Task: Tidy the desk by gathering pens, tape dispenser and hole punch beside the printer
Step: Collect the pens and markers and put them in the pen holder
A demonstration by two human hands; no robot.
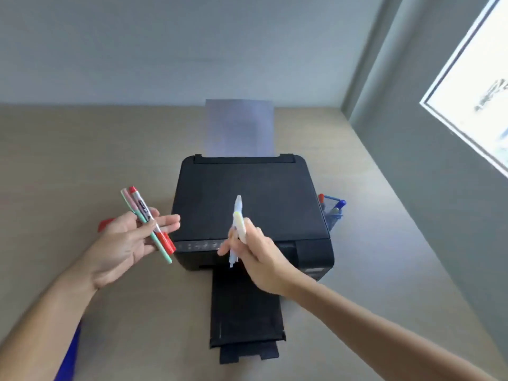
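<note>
A black printer sits mid-desk with paper standing in its rear feed. My left hand is left of the printer and holds a bundle of pens: a red-capped marker, a pink one and a mint-green one. My right hand hovers over the printer's front panel, gripping pale pens, one light blue and one white with a yellow band. A blue mesh pen holder stands against the printer's right side with pens in it. A red object peeks out behind my left hand; what it is cannot be told.
The printer's black output tray extends toward me. The beige desk meets a grey wall at the back and right. A window is at the upper right. A blue object shows at the lower left edge.
</note>
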